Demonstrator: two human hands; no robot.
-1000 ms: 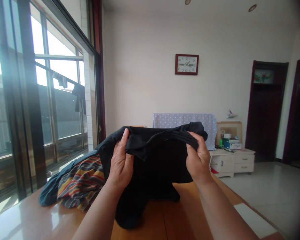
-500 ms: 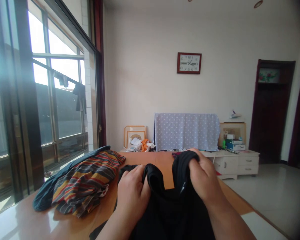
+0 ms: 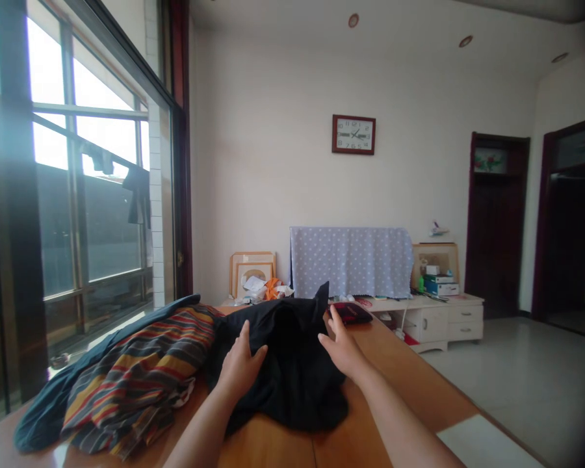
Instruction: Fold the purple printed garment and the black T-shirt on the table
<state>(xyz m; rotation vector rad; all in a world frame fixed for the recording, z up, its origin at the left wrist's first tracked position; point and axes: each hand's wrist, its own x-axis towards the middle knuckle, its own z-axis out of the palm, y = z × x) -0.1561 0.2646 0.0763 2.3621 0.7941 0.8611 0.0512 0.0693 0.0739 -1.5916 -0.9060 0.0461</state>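
A black garment (image 3: 287, 370) lies loosely spread on the wooden table (image 3: 394, 364), its far edge sticking up in a point. My left hand (image 3: 242, 361) is over its left side, thumb and fingers apart. On the other side, my right hand (image 3: 344, 344) hovers at the garment's right edge with its fingers spread. Neither hand grips the cloth; whether the fingertips touch it I cannot tell. Left of the black garment rests a striped garment (image 3: 141, 374) in red, yellow and grey, with a blue garment (image 3: 43, 409) beside and partly under it.
A dark red and black folded item (image 3: 351, 312) sits at the table's far end. Beyond stands a white cabinet (image 3: 433, 323) behind a cloth-covered object (image 3: 351, 260). A large window (image 3: 97, 195) runs along the left. A white sheet-like patch (image 3: 482, 442) shows at the table's right edge.
Both hands have let go of the black garment, which has gone from being held up to lying on the table farther forward. The view has tilted up and turned slightly right.
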